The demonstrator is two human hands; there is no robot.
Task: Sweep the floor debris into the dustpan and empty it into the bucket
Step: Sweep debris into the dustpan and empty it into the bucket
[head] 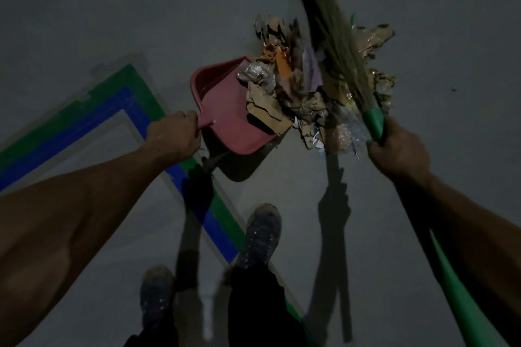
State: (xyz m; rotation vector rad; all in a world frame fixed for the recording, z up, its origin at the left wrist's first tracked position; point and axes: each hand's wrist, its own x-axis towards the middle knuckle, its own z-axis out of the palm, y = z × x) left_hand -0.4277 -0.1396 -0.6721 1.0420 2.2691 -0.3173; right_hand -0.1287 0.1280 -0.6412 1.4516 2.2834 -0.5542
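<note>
Bare forearms (84, 205), no sleeves; dark trousers (253, 304) at 6 o'clock; dark, pale-speckled laced shoes (260, 234).

Both bare forearms stretched forward and down. Left hand (173, 135) curled tight round the dustpan handle (205, 123), knuckles up. Right hand (400, 151) gripping the green broom handle (373, 121) (fist closed, thumb side uppermost). Two feet in dark shoes (262, 234) below, right one ahead.

Green tape (135, 84) and blue tape (135, 110) border the grey floor (112, 8).
</note>
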